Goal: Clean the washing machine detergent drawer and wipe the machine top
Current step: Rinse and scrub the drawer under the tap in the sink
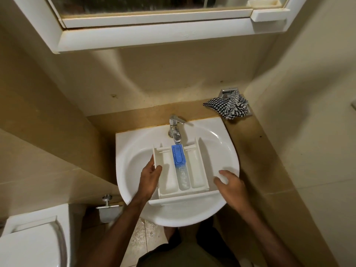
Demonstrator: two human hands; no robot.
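A: What is sitting at the centre of the frame?

B: I am seeing the white detergent drawer lying across the sink, its three compartments facing up and its front panel toward the lower edge of the frame. The blue insert is occupying the far part of the middle compartment, directly under the spout of the tap. Water appears to be running from the spout onto the insert and pooling in the middle compartment.

A: How are the hands sitting relative to the drawer?

B: The left hand is grasping the drawer's left wall, left of centre in the frame, with the thumb hooking over the top edge and the fingers going down its outer face. The right hand is hovering to the right of the drawer, near the right end of the front panel, fingers loosely spread and holding nothing; I cannot tell whether the fingertips are touching the sink's rim. So the drawer is lying between the two hands, gripped on one side only.

A: And around the sink?

B: A checked cloth is lying bunched on the counter in the upper right, well apart from both hands. A mirror cabinet is hanging along the top of the frame, and a toilet is showing in the lower left corner.
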